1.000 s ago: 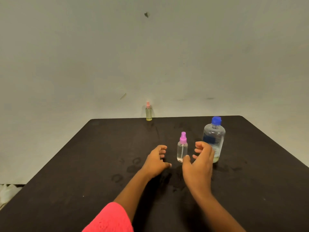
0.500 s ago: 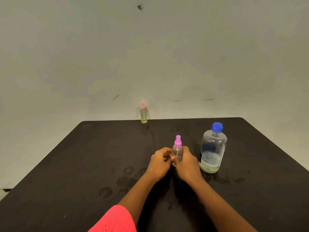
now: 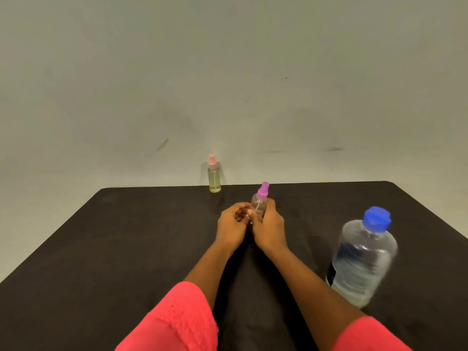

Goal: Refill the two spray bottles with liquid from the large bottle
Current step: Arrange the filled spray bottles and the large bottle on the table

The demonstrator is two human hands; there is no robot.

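Your right hand [image 3: 269,229] grips the purple-topped spray bottle [image 3: 259,204], left hand [image 3: 231,225] hold unclear; large bottle [image 3: 362,259] capped, refilling apparently unstarted.

A dark table [image 3: 126,249] stands before a scuffed grey wall [image 3: 228,72].

No text, brand or number can be read anywhere. The only label [image 3: 340,259] sits on the large bottle [image 3: 364,257], which stands to the right of the right hand [image 3: 269,225] and nearer the person; it shows as a dark patch on the clear wall, too blurred to make out any letters. The purple-capped spray bottle [image 3: 258,205] gripped in that hand shows no legible print either.
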